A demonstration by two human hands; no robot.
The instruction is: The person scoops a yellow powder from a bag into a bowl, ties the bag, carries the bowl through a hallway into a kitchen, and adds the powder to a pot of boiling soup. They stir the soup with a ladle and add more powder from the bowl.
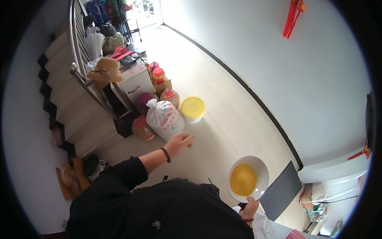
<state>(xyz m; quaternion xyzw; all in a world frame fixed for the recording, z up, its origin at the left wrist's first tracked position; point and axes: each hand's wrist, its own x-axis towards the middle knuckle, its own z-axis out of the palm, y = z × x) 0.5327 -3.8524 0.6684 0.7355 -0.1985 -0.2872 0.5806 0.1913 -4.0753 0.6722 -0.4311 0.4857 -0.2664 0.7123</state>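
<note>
A white bowl (263, 173) holds a mound of yellow, grainy meal (243, 179). My right hand (250, 208), with a dark red bead bracelet at the wrist, grips its near rim. My left hand (179, 142) reaches forward over the floor with its fingers curled in; nothing shows in it. It wears a black bead bracelet. Just beyond that hand in the picture stands a tied white plastic sack (165, 118) with red print. A white tub with a yellow lid (193, 107) stands beside the sack.
Plastic jugs (143, 130) and red-lidded jars (158, 75) crowd a white cabinet (137, 82). Stairs (86, 119) with a metal railing (73, 38) rise at left, a straw hat (106, 70) by the post. A dark mat (282, 191) lies at right, near boxes (309, 194).
</note>
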